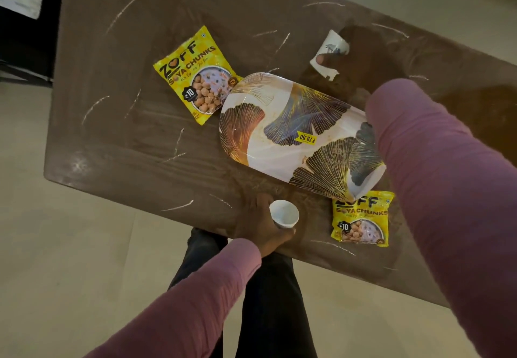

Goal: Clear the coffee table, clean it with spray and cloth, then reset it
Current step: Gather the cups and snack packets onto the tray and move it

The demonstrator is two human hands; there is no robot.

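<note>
Gripping white cup, left hand, right hand gripping printed cup, streaked table, beige floor.

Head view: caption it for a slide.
Left hand holds a plain cup, right hand a printed cup; tray and two packets lie on the coffee table.

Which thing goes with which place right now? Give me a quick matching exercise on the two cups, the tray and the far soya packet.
Things:
1. plain white cup
2. printed cup
3. tray
4. far soya packet

Places:
A. flat on the table, left of the tray
B. held by the right hand
C. mid-table, bearing a price sticker
D. held by the left hand at the near edge

Pairs: 1-D, 2-B, 3-C, 4-A
</note>
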